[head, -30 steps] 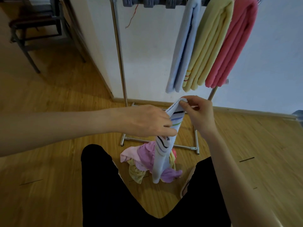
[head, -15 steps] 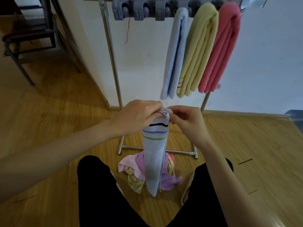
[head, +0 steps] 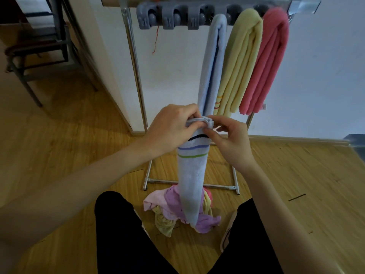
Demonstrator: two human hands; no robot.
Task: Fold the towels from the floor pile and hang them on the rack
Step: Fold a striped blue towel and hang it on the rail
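- Striped towel (head: pixel 192 175) hangs folded into a narrow strip, long axis vertical, its top edge bunched between both hands and its tail reaching down to the floor pile (head: pixel 177 212) at 6 o'clock.
- Left hand (head: pixel 173 125) grips the top from 9 o'clock, fingers curled round the fold; right hand (head: pixel 229 139) pinches the same edge from 3 o'clock with thumb and fingertips.
- The rack (head: pixel 197 16) stands at 12 o'clock, above the hands; free grey clips sit toward 11 o'clock, and neither hand looks nearer.
- Blue towel (head: pixel 214 62), yellow towel (head: pixel 241 60) and pink towel (head: pixel 266 62) already fill the right side, so the open clip just left of the blue one seems the likely target.
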